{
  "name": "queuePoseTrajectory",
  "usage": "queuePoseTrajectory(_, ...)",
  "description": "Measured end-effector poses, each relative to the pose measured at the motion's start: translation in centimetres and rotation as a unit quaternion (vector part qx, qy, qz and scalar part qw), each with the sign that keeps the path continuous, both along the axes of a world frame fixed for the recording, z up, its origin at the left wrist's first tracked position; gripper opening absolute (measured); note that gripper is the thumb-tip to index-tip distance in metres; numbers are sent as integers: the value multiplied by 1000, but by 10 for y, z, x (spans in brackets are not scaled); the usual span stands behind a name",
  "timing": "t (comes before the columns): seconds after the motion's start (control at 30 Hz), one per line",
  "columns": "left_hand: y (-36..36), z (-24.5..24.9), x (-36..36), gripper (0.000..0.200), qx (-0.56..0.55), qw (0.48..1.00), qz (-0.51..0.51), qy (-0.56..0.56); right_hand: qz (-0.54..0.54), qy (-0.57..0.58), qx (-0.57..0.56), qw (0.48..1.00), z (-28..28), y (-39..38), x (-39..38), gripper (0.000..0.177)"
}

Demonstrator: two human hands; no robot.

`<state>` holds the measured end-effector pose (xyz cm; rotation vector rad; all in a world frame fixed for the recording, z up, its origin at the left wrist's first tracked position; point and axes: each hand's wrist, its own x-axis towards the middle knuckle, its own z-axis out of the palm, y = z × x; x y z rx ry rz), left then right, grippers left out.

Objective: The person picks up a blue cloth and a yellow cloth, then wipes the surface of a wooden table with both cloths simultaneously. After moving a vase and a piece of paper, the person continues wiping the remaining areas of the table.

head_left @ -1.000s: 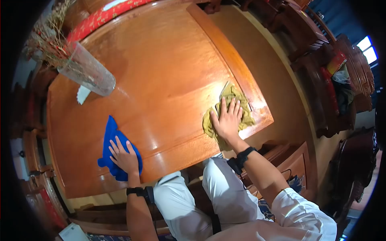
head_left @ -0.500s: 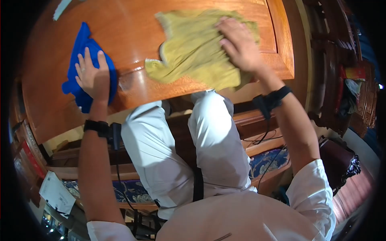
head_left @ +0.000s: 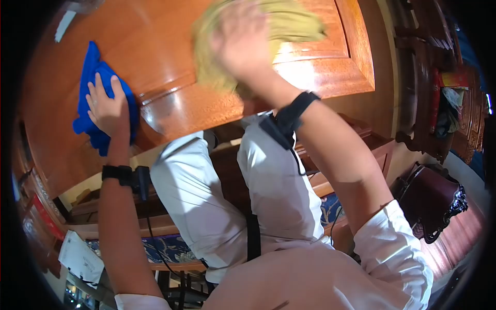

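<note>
My left hand (head_left: 110, 111) lies flat with spread fingers on a crumpled blue cloth (head_left: 93, 59), which rests on a glossy wooden tabletop (head_left: 160, 36). On the same wood, my right hand (head_left: 244, 44) is pressed flat over a yellow-olive cloth (head_left: 297, 23). Motion blurs that hand, but its fingers look stretched out on top of the fabric. The cloth is bunched around and under it, with one part trailing to the right. Black straps with small boxes sit on both wrists.
A pale strip (head_left: 64, 25) lies at the tabletop's far left. My knees are under its near edge. Behind me is a bench with a blue floral cushion (head_left: 170, 248). Carved dark furniture (head_left: 431, 201) stands at the right, and a white printed sheet (head_left: 81, 258) is at lower left.
My right hand has swept left across the wood, dragging and bunching the yellow-olive cloth. My left hand stays on the blue cloth; both appear slightly lower and further left in view.
</note>
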<state>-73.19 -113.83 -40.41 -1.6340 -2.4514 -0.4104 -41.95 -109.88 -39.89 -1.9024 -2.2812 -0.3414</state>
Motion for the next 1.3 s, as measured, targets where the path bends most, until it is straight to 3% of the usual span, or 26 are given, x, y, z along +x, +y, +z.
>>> queuePoseTrajectory(0.07, -1, 2, 1, 62, 9, 1000, -5, -3, 239, 30, -85, 967, 21, -34, -24, 65)
queuePoseTrajectory(0.1, -2, 2, 2, 61, 5, 1000, -8, -10, 237, 30, -78, 968, 19, -38, -21, 65)
queuePoseTrajectory(0.17, -2, 6, 6, 61, 12, 1000, -8, -9, 359, 157, -159, 906, 17, -43, 7, 65)
queuePoseTrajectory(0.3, -3, 6, 5, 59, 7, 1000, -9, -2, 197, 70, -154, 966, 34, -37, 101, 60)
queuePoseTrajectory(0.37, -5, 4, 5, 59, 10, 1000, -14, 3, 72, 113, -114, 984, 31, -44, 151, 61)
queuePoseTrajectory(0.43, -4, 7, 7, 58, 4, 1000, -9, 5, -68, 119, -55, 989, 24, -64, 183, 63)
queuePoseTrajectory(0.53, -5, 7, 7, 59, -6, 1000, -5, 4, -167, 111, -48, 979, 19, -75, 183, 63)
queuePoseTrajectory(0.67, 0, 10, 12, 60, -10, 1000, 4, -13, -170, 97, -29, 980, 22, -73, 177, 62)
queuePoseTrajectory(0.83, 27, -6, 68, 58, -7, 989, 141, 52, -159, 113, 0, 981, 22, -73, 176, 59)
queuePoseTrajectory(0.97, 26, 6, 180, 56, 17, 994, -33, 107, -157, 124, 4, 980, 20, -75, 178, 57)
queuePoseTrajectory(1.07, 8, 34, 245, 50, -22, 960, -279, 5, -158, 133, 7, 979, 21, -74, 177, 56)
queuePoseTrajectory(1.17, -10, 41, 245, 49, -41, 869, -483, -99, -151, 130, 4, 980, 18, -74, 180, 56)
queuePoseTrajectory(1.23, -9, 42, 214, 52, -69, 828, -543, -119, -153, 122, -4, 981, 18, -74, 180, 57)
queuePoseTrajectory(1.3, -5, 47, 170, 53, -99, 831, -540, -92, -153, 122, -5, 981, 17, -75, 182, 56)
